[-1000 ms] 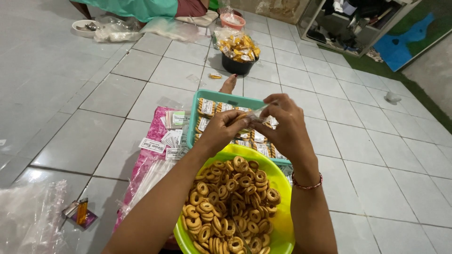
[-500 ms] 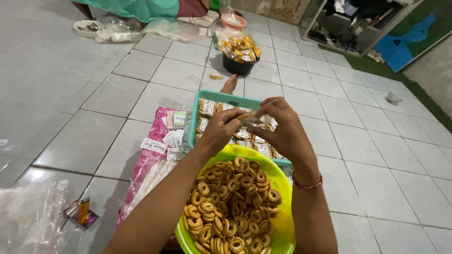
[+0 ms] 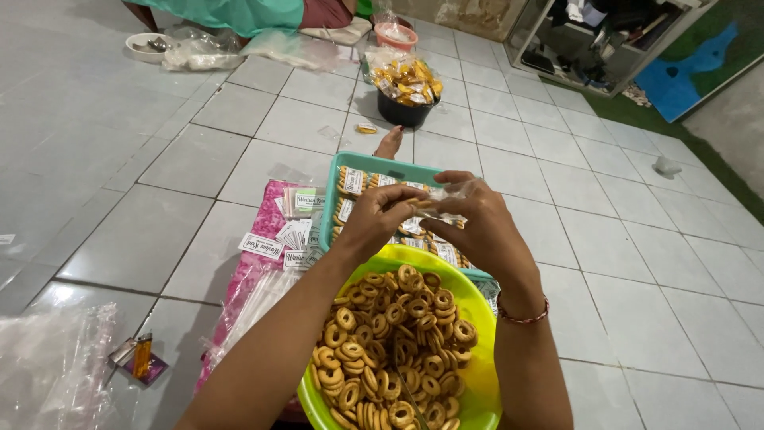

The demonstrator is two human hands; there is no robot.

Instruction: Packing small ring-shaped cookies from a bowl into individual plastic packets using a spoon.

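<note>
Tiled floor (image 3: 605, 239); packet (image 3: 446, 197) half-hidden by fingers (image 3: 414, 209).

Left hand (image 3: 380, 216): raised over the teal tray (image 3: 374, 169), fingertips pinching one side of a small clear plastic bag (image 3: 442, 199).
Right hand (image 3: 476, 224): grips the bag's other side; a beaded bracelet (image 3: 521, 317) circles the wrist.
Bag contents: possibly a few rings, too blurred to tell.
Green bowl (image 3: 476, 381): just below both hands, heaped with ring-shaped biscuits (image 3: 394, 350).
Tray: holds filled packets, with paper labels (image 3: 290, 235) on pink plastic beside it.
Floor (image 3: 637, 263): grey tiles; a black tub of packets (image 3: 404, 89) sits farther off.
</note>
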